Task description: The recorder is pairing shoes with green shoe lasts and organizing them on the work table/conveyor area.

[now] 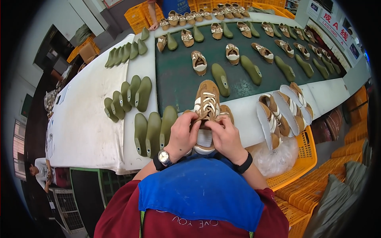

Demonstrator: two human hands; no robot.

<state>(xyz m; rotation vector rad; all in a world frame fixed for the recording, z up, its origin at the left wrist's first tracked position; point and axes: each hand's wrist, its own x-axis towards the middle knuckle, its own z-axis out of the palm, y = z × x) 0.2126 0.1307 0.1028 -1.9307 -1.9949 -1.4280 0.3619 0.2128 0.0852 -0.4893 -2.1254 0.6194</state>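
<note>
A brown suede sneaker [207, 94] with white laces and white side stripes lies in front of me, its toe pointing away. My left hand [183, 133] pinches the left edge of its collar, by the top of the laces. On the opposite edge, the fingers of my right hand [227, 135] are closed in the same way. The opening and pale insole [204, 139] show between my hands. Another brown sneaker [226, 112] is partly hidden behind my right hand. Several green shoe lasts [154, 133] stand close to my left hand.
A dark green conveyor belt [174, 85] carries sneakers and lasts in rows. More lasts [135, 93] stand on the white tabletop [89, 115] at left. Several sneakers [274, 119] lean together at right, above a yellow crate [307, 152] with a plastic bag [278, 158]. A person's hand [154, 26] rests at the far edge.
</note>
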